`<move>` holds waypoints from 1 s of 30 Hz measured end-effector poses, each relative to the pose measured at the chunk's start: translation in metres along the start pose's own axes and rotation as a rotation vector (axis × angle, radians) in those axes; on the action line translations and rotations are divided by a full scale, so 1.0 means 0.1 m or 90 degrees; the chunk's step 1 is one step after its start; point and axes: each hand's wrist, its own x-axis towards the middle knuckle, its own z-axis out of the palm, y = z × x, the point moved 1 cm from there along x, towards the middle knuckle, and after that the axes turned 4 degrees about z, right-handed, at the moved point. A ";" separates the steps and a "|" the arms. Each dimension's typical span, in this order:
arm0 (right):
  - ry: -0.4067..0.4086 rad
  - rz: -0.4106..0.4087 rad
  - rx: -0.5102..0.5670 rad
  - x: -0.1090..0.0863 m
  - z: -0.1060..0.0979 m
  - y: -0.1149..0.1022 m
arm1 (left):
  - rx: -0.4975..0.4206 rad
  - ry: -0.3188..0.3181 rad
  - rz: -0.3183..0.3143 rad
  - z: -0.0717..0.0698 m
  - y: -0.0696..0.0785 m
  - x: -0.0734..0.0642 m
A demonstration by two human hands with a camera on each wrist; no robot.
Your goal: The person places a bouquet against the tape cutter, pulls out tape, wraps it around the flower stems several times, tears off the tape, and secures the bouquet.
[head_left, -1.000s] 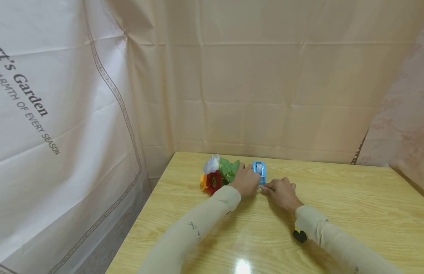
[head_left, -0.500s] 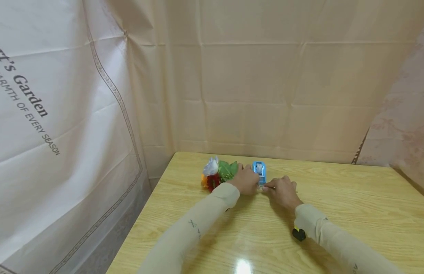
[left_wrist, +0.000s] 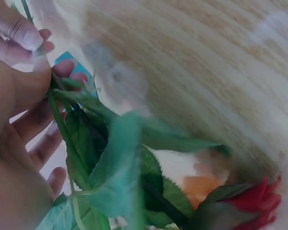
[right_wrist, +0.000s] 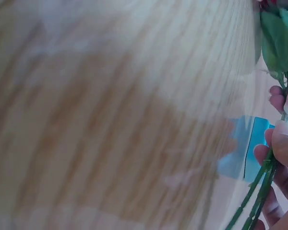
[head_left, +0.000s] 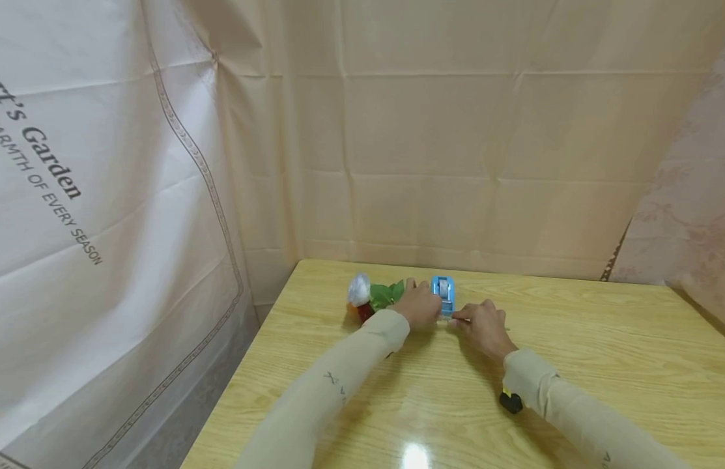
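A bunch of artificial flowers lies across the table, blooms to the left: a pale lilac-white bloom (head_left: pixel 359 289), a red bloom (left_wrist: pixel 259 203) and some orange, with green leaves (head_left: pixel 383 296). My left hand (head_left: pixel 419 306) pinches the stems just below the leaves. Close beside it, my right hand (head_left: pixel 484 329) pinches the same stems between thumb and fingers, and the green stem ends (right_wrist: pixel 259 196) run past that palm. A small pale, clear-looking piece shows on the stems between both thumbs. Directly behind the fingers stands a blue tape dispenser (head_left: pixel 443 290) with a roll in it.
The wood-grain table (head_left: pixel 573 339) ends at a beige hanging cloth (head_left: pixel 421 130) at the back. A printed white cloth (head_left: pixel 104 195) hangs on the left. A black and yellow object (head_left: pixel 511 402) sits under the right cuff.
The bunch has rolled in my fingers: the red bloom has turned down and partly out of sight, and the pale bloom has shifted slightly left and down. Both hands stay nearly in place.
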 end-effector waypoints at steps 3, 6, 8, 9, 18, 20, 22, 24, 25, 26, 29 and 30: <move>-0.021 0.014 0.003 0.01 0.01 0.00 | 0.046 0.027 0.005 0.02 0.01 0.01; -0.049 0.033 0.004 0.03 0.00 -0.03 | 0.075 0.044 0.004 0.03 0.02 0.01; -0.060 0.044 0.004 0.05 -0.01 -0.04 | 0.087 0.051 0.003 0.04 0.03 0.01; -0.065 0.045 0.003 0.05 -0.02 -0.04 | 0.092 0.055 0.003 0.04 0.03 0.01; -0.077 0.051 -0.001 0.06 -0.01 -0.03 | 0.110 0.084 -0.001 0.08 0.05 -0.01; -0.070 0.048 -0.002 0.06 -0.02 -0.04 | 0.117 0.090 -0.001 0.08 0.05 -0.02; -0.062 0.046 -0.002 0.07 -0.03 -0.04 | 0.125 0.097 0.000 0.08 0.05 -0.03; -0.055 0.046 -0.004 0.07 -0.03 -0.04 | 0.133 0.104 0.003 0.08 0.06 -0.04; -0.053 0.047 -0.003 0.07 -0.03 -0.04 | 0.135 0.107 0.004 0.08 0.06 -0.05; -0.051 0.047 -0.003 0.07 -0.03 -0.04 | 0.137 0.110 0.004 0.08 0.06 -0.05; -0.043 0.043 -0.002 0.06 -0.04 -0.04 | 0.126 0.104 0.002 0.08 0.06 -0.04; -0.039 0.041 -0.002 0.06 -0.04 -0.04 | 0.118 0.097 0.001 0.08 0.05 -0.03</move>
